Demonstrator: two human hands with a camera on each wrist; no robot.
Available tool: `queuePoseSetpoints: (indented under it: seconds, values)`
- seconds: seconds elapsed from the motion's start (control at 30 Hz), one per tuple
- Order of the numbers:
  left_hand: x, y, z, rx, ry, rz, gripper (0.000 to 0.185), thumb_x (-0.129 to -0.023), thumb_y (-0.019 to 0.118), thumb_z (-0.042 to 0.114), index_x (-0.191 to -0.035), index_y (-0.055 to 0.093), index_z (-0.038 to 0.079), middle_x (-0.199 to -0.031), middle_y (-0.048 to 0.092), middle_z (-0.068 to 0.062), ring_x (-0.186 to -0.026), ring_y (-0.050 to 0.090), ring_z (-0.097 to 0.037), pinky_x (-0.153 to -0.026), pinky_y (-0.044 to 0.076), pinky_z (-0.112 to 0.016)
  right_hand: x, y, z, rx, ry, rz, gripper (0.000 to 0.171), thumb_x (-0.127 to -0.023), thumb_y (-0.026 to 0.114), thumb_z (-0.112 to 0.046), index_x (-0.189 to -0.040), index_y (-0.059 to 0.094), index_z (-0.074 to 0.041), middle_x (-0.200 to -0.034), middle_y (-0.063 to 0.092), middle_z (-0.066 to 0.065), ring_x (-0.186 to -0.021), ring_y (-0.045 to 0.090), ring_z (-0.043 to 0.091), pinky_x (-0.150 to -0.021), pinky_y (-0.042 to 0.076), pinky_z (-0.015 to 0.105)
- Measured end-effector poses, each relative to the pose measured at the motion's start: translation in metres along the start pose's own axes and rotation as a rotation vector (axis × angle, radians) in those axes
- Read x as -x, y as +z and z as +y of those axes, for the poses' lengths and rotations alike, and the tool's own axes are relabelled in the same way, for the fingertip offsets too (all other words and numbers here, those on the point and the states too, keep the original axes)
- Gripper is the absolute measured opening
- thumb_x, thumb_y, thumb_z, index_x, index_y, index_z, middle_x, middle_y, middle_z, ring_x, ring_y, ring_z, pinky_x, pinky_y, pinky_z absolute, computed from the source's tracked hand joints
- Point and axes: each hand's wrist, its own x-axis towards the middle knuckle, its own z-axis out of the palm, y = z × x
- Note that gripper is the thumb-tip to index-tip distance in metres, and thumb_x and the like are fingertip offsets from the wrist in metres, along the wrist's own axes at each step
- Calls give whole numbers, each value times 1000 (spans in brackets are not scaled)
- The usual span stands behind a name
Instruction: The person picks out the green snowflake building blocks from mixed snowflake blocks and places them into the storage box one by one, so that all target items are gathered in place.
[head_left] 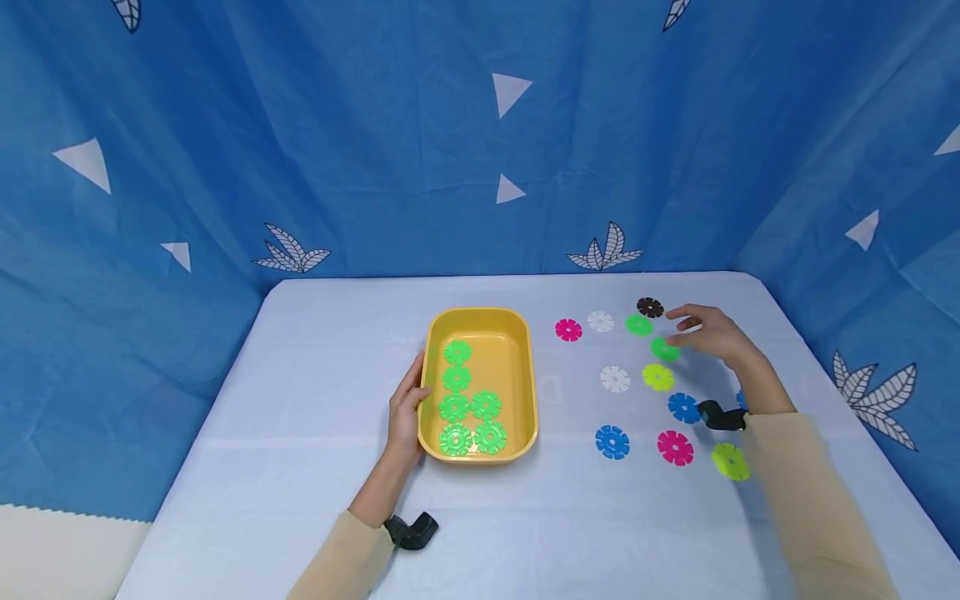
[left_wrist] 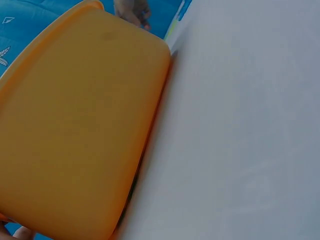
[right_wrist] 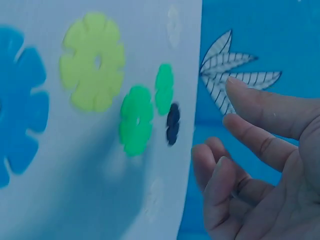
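Green discs (head_left: pixel 456 379): approx. 6 in tray (head_left: pixel 525 375)

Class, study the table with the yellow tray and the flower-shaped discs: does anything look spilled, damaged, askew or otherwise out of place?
Nothing stands out. The yellow tray sits flat, steadied by the left hand, with six green discs lying flat inside. The other discs lie scattered but flat on the table; the right hand hovers over a green disc outside the tray.

Yellow tray (head_left: pixel 525 367): smooth moulded plastic, slight sheen on rim. Snowflake discs (head_left: pixel 658 377), green ones in tray (head_left: pixel 456 407): hard plastic, semi-gloss, bright solid colours. Surface (head_left: pixel 322 417): pale matt cloth-like cover, fine creases; blue backdrop (head_left: pixel 375 150): matt printed fabric, softly wrinkled; sleeves (head_left: pixel 810 500): soft matt knit.
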Motion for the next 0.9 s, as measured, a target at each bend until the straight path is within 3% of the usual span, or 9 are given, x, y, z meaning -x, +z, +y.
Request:
queuePoseSetpoints:
  seconds: [0.2, 0.37, 0.63, 0.9]
  values:
    - [1, 0, 0, 7, -6, -4, 63, -95, 38, 5, -155, 29, 22, -163, 22, 3, -151, 17, -16, -119, 27, -29, -10, 0, 21, -26, 70, -13, 66, -90, 67, -22, -144, 39, 4, -137, 36, 34, -119, 40, 47, -101, 45, 58]
    - [2, 0, 1, 27, -14, -10, 63, -96, 37, 5, -155, 29, 23, -162, 22, 7, -150, 18, -12, -121, 23, -36, -24, 7, 37, -15, 125, -49, 68, -88, 70, -24, -142, 41, 2, -130, 40, 31, -111, 44, 41, -91, 52, 45]
    - [2, 0, 1, 12, -6, -4, 63, -95, 38, 6, -155, 29, 22, -163, 22, 4, -151, 18, -16, -120, 25, -35, -32, 15, 45, 5, 133, -54, 66, -86, 72, -25, -139, 44, 3, -134, 38, 32, -110, 43, 39, -83, 52, 33]
    - [0, -1, 0, 20, 3, -12, 62, -96, 37, 4, -156, 29, 20, -163, 22, 3, -151, 17, -16, -121, 23, -37, -34, 18, 38, 85, 159, 2, 59, -83, 73, -26, -130, 49, 0, -127, 42, 32, -99, 50, 36, -80, 50, 39]
